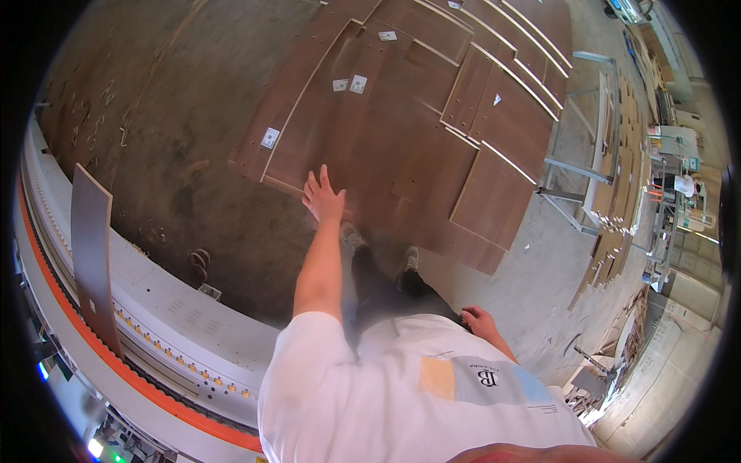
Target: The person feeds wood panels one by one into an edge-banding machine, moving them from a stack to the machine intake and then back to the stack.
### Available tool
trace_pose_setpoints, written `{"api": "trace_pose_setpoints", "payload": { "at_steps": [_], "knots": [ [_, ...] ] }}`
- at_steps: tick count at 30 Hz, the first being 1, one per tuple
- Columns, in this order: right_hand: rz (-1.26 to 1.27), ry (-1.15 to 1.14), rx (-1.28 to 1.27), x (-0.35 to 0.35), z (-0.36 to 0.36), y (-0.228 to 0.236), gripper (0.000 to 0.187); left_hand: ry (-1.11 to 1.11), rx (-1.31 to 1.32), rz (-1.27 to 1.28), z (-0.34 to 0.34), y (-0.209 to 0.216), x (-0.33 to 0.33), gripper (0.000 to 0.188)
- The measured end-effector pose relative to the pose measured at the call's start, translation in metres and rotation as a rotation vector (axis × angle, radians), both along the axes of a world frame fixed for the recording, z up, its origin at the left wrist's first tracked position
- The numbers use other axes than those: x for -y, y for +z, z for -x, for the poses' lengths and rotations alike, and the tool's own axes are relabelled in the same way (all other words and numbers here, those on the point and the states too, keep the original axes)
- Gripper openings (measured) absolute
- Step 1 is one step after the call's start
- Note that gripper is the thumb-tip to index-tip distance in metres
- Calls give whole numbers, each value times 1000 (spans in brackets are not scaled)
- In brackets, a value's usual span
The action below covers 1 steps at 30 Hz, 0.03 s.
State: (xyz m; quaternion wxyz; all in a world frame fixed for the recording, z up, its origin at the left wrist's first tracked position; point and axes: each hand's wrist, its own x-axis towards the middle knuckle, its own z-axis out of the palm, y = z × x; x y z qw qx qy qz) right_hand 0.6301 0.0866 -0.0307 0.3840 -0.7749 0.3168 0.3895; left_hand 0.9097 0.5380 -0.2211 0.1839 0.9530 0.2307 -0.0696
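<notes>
My left hand (323, 197) reaches forward with its fingers spread, at the near edge of a large brown wood panel (340, 131) with pale edging and small white labels. I cannot tell whether the hand touches the panel. This panel lies on top of a low stack of similar brown panels (478, 162) spread in front of my feet. My right hand (480, 320) hangs by my hip against dark trousers, loosely curled and holding nothing.
A long white machine bed with an orange strip (131, 370) curves along the left, and a narrow brown panel (93, 247) stands on it. Dark worn flooring (154, 116) lies beyond. A metal frame (579, 170) and stacks of pale boards (617, 193) stand on the right.
</notes>
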Motion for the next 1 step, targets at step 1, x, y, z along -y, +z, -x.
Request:
{"api": "trace_pose_setpoints", "payload": {
  "at_steps": [1],
  "knots": [
    [-10, -25, 9, 5, 6, -3, 32, 0, 0, -1, 4, 1, 3, 100]
  ]
}}
